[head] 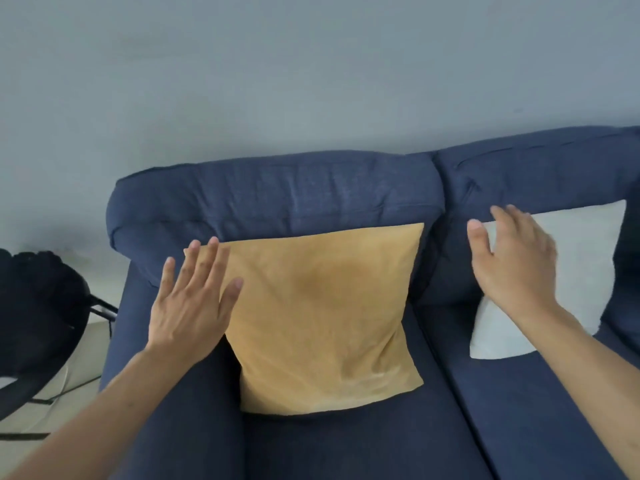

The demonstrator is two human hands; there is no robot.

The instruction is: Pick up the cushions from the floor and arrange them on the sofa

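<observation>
Both cushions up on sofa (277,195), hands flanking them
Left hand (188,306) flat-fingered at mustard cushion (322,317) left edge; right hand (512,261) spread on white cushion (581,271) upper-left corner; neither grip closed

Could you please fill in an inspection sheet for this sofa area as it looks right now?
Surface: dark blue sofa, seat and backrest in view.
Job's things: yellow cushion and white cushion both lean on the backrest.
Clutter: nothing seen on the sofa.
Hands: left hand open, at the yellow cushion's left edge; right hand open, over the white cushion.
Cables: thin white cord on the floor.
Surroundings: black chair left of the sofa; plain wall behind.
</observation>
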